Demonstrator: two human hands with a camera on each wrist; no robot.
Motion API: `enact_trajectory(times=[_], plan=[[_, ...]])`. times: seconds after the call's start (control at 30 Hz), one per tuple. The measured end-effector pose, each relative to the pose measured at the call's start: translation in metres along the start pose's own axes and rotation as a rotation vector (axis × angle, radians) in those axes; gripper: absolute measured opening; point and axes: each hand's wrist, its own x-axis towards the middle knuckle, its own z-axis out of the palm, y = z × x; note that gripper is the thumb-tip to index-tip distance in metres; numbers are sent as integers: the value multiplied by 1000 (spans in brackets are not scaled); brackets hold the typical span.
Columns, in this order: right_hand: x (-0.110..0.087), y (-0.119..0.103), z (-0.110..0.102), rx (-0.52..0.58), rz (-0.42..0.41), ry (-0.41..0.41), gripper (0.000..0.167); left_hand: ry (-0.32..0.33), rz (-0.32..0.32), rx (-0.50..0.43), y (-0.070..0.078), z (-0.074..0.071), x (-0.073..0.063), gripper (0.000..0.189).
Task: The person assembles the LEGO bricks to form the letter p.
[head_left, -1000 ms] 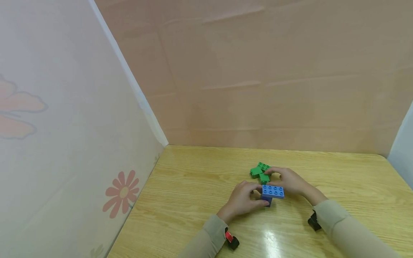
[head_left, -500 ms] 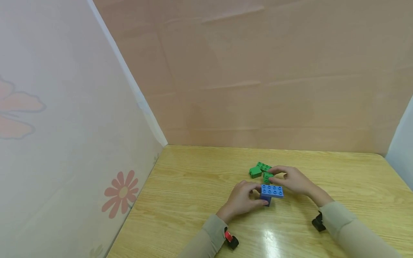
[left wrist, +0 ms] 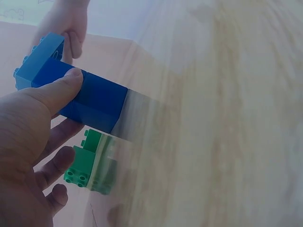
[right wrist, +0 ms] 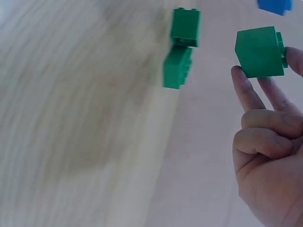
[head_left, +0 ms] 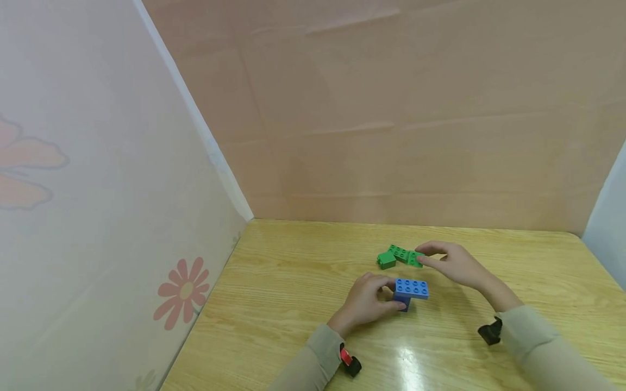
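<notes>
My left hand (head_left: 367, 301) grips an upright dark blue stack (left wrist: 97, 97), thumb on one side and fingers mostly behind it. A lighter blue building brick (head_left: 411, 289) with studs lies across the top, overhanging to the right. The stack's base meets the table in the left wrist view. My right hand (head_left: 455, 265) pinches a square green brick (right wrist: 258, 52) by thumb and fingertips, off the table. Two more green bricks lie close together on the table, a blocky one (head_left: 386, 260) and a longer studded one (head_left: 398, 252) behind it.
The wooden table (head_left: 293, 260) ends at a tan covered wall (head_left: 415, 136) behind. A pale panel with printed flowers (head_left: 186, 291) borders the left side. Black wrist devices show under both cuffs.
My right hand has picked the square green brick from the group, turned it stud side towards the head camera, and moved back and right with it. The left hand stays in place.
</notes>
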Motion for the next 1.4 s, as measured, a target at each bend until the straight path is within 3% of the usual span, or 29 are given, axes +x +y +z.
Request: enact_trajectory(times=[0.6,0.87,1.4], plan=[[-11,-49,-10,100,-48,-113,30,-8,-4,-32,-1,-1,1,37],[-15,-55,-7,154,-69,-182,25,1,9,-36,0,-1,0,33],[-18,-52,-2,179,-79,-204,20,0,18,-24,1,-1,0,36]])
